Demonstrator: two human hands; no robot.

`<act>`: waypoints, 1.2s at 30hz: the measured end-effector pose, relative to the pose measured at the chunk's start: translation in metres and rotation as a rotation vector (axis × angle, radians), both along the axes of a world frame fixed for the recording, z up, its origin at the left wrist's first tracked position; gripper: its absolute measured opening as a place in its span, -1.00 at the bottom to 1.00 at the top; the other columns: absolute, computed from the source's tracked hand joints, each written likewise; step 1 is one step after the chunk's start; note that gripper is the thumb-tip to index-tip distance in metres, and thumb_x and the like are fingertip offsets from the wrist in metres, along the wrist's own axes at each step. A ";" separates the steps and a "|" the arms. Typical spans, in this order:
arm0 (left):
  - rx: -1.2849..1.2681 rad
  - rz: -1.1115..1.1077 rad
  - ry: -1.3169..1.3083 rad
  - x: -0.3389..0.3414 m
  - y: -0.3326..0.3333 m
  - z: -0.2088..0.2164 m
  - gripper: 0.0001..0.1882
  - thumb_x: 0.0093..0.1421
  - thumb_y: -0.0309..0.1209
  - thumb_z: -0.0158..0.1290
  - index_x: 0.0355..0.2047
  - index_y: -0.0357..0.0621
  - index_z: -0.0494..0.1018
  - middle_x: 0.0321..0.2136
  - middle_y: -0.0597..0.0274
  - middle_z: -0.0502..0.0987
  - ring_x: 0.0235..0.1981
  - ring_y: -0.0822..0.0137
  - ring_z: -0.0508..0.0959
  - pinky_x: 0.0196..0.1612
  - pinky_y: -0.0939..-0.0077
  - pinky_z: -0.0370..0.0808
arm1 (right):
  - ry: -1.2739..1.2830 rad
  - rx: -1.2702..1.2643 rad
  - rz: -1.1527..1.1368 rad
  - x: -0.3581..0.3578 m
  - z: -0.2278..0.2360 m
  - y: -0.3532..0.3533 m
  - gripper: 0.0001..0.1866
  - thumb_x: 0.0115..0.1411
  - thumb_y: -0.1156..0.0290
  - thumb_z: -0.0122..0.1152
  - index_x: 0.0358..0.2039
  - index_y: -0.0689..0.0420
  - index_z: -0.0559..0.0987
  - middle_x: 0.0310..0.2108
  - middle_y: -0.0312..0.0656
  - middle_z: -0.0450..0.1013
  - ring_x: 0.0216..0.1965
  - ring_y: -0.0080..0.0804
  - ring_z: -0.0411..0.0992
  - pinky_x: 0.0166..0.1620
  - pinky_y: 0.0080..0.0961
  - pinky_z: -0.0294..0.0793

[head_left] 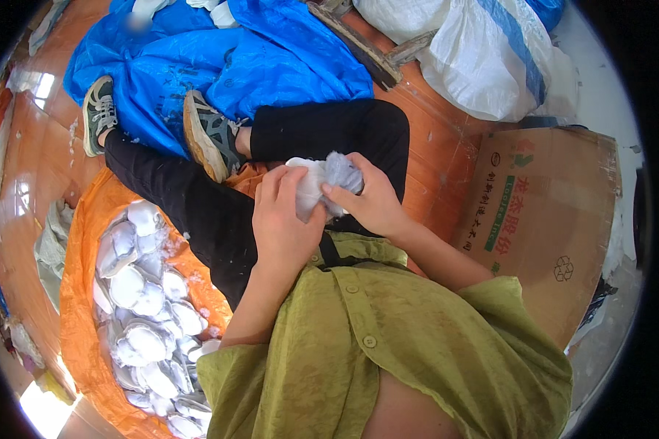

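Note:
Above my lap my left hand (pixel 284 203) is closed on a white rounded fabric pad (pixel 310 189), thumb below and fingers over its top edge. My right hand (pixel 373 200) pinches a tuft of grey fluffy fibre (pixel 343 173) against the pad's right side. Whether the fibre comes out of the pad or lies on it, I cannot tell. To my left, many similar white and grey oval pads (pixel 148 342) lie heaped in an opened orange woven sack (pixel 80 311).
My crossed legs in black trousers (pixel 329 139) frame the work. A blue plastic sheet (pixel 293 62) spreads ahead, beside a wooden frame (pixel 359 47) and a stuffed white sack (pixel 476 66). At right stands a cardboard box (pixel 542 212). Fluff bits dot the orange floor (pixel 436 157).

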State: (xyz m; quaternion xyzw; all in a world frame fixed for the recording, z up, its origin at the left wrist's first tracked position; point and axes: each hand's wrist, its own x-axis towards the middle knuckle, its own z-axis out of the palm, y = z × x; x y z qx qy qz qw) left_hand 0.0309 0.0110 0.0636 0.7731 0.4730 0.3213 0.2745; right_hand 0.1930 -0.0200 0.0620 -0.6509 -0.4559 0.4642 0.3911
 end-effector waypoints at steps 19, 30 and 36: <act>-0.273 -0.079 0.056 0.004 -0.034 -0.021 -0.51 0.06 -0.55 -0.07 0.06 -0.31 0.26 -0.47 -0.22 0.51 -0.47 -0.16 0.54 -0.36 0.07 0.48 | 0.043 -0.125 0.035 0.000 -0.013 -0.017 -0.58 0.00 0.32 0.35 -0.17 0.25 0.46 -0.33 -0.13 0.48 -0.29 -0.44 0.45 -0.19 -0.50 0.42; -0.637 -0.222 0.034 -0.018 -0.023 -0.045 -0.71 0.07 -0.53 -0.07 -0.19 -0.38 0.46 -0.48 -0.23 0.53 -0.41 -0.15 0.56 -0.31 0.18 0.49 | 0.276 -0.301 0.059 -0.006 -0.032 -0.040 -0.56 0.05 0.34 0.32 -0.11 0.25 0.41 -0.41 -0.24 0.45 -0.52 -0.59 0.39 -0.46 -0.59 0.36; -0.814 -0.259 -0.058 -0.022 -0.020 -0.025 -0.73 0.09 -0.50 -0.03 -0.21 -0.38 0.48 -0.49 -0.16 0.55 -0.46 0.05 0.60 -0.34 0.37 0.50 | 0.515 -0.319 0.127 0.011 -0.024 -0.041 -0.58 0.07 0.36 0.32 -0.10 0.24 0.42 -0.43 -0.31 0.42 -0.55 -0.65 0.34 -0.48 -0.65 0.34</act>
